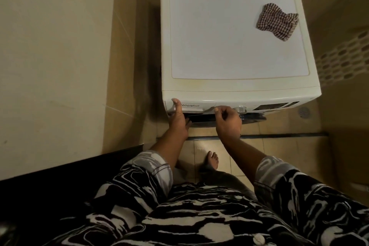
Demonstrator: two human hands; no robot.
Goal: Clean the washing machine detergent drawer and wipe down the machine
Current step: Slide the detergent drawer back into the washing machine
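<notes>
A white front-loading washing machine [235,36] stands ahead of me, seen from above. Its detergent drawer [196,106] sits at the front left, with a dark gap beneath its face. My left hand [178,119] grips the drawer's left end, thumb up on the front and fingers curled underneath. My right hand [227,121] holds the drawer's right end, its fingers curled at the lower edge. A crumpled red-and-white checked cloth [278,21] lies on the machine's top at the back right.
A beige wall [54,56] runs close along the left. A dark counter edge [69,168] is at the lower left. The control knob [240,110] sits right of the drawer. Tiled floor with a raised threshold [279,136] and my bare foot [212,159] lie below.
</notes>
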